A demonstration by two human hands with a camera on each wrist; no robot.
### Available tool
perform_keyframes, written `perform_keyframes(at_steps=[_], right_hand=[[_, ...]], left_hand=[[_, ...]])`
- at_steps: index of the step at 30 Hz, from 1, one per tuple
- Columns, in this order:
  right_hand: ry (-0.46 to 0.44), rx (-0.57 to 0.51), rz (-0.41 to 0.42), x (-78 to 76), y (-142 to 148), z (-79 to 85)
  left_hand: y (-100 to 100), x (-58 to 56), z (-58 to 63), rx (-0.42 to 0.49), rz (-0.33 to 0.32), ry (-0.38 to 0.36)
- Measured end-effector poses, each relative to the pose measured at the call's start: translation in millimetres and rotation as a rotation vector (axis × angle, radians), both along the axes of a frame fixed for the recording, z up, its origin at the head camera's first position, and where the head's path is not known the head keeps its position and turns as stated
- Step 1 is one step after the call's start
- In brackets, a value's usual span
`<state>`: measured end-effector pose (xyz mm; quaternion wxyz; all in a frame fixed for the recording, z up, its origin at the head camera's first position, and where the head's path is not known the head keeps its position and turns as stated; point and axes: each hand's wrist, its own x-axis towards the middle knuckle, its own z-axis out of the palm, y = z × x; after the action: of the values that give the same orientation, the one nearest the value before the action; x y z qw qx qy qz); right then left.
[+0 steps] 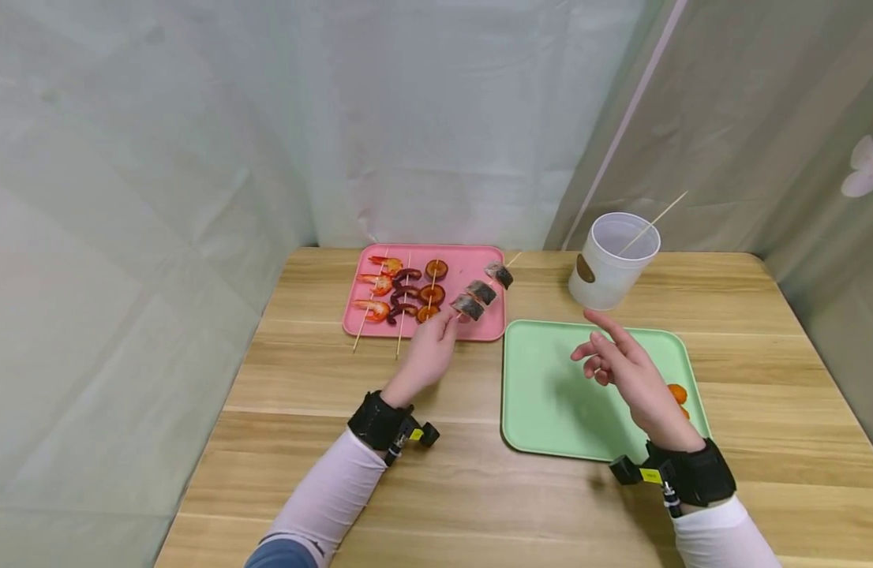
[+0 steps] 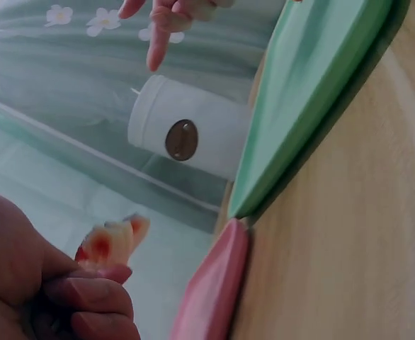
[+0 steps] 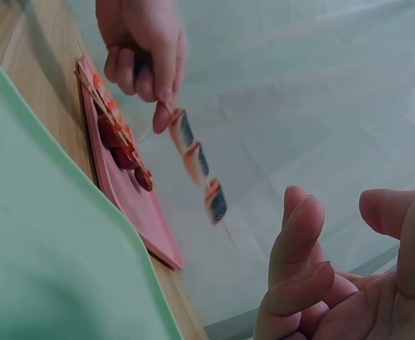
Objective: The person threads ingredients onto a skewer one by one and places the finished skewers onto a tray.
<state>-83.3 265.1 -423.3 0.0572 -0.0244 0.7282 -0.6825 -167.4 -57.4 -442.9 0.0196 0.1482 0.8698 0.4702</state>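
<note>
My left hand (image 1: 431,351) pinches the near end of a skewer with several dark-skinned fish pieces (image 1: 481,293), held above the right part of a pink tray (image 1: 479,334). The right wrist view shows the fish skewer (image 3: 195,157) hanging in the air, apart from the tray. On that tray lie a shrimp skewer (image 1: 375,282), a skewer of dark curled tentacle-like pieces (image 1: 406,293) and a skewer of round brown mushroom-like slices (image 1: 432,293). Over a green tray (image 1: 543,410) my right hand (image 1: 631,379) hovers with its index finger extended and nothing held.
Behind the green tray stands a white bucket (image 1: 603,272) with one bare stick (image 1: 653,223) leaning in it. Orange round pieces (image 1: 678,393) lie at the green tray's right side, partly hidden by my right wrist. A pale curtain (image 1: 436,118) hangs along the table's back edge.
</note>
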Motion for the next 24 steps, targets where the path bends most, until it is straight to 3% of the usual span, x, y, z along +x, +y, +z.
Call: perform_keyframes(at_steps=[5, 9, 14, 19, 24], right_hand=[[-0.006, -0.018, 0.007, 1.0, 0, -1.3], [-0.015, -0.015, 0.009, 1.7, 0, -1.5], [-0.02, 0.0, 0.01, 1.7, 0, -1.3], [-0.021, 0.016, 0.02, 1.3, -1, -0.5], [-0.026, 0.026, 0.032, 0.4, -2, -0.4]], left_hand=[[7, 2.9, -10.3, 0.103, 0.004, -0.126], [15, 4.7, -22.1, 0.277, 0.025, -0.254], [22, 6.0, -34.0, 0.45, 0.079, -0.34], [23, 4.8, -40.2, 0.509, 0.102, -0.388], [20, 2.1, -39.3, 0.523, 0.063, -0.438]])
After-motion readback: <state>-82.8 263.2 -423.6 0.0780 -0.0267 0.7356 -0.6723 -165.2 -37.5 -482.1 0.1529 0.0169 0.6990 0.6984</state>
